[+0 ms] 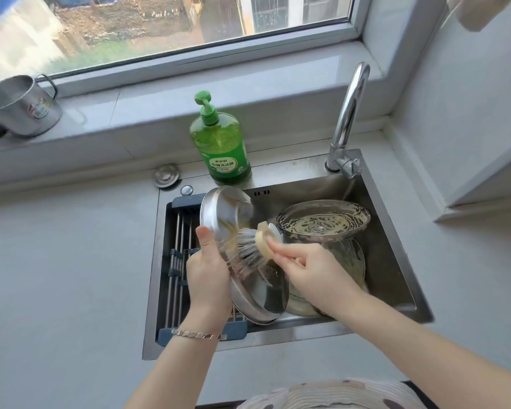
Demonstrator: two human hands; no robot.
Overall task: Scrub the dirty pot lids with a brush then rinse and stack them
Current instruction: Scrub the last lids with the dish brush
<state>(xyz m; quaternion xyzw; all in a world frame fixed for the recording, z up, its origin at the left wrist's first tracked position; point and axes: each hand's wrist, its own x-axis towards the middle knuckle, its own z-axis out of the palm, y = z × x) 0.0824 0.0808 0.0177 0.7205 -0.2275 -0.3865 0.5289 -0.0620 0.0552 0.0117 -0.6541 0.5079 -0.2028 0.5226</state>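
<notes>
My left hand (208, 276) grips the rim of a steel pot lid (227, 211), holding it tilted on edge over the sink, inner side facing right. Yellowish grime smears the lid's inside. My right hand (304, 268) holds a round scrub brush (258, 242) with a cream-white head, its bristles pressed against the lid's inner face. Another dirty steel lid (322, 221) lies upside down in the sink on the right, resting on a further lid (350, 261) below it.
The steel sink (396, 261) has a roll-up drying rack (177, 261) over its left side. A green dish-soap pump bottle (222, 143) stands behind the sink, the tap (347, 119) at the back right. Steel cups (21, 106) sit on the window sill at left.
</notes>
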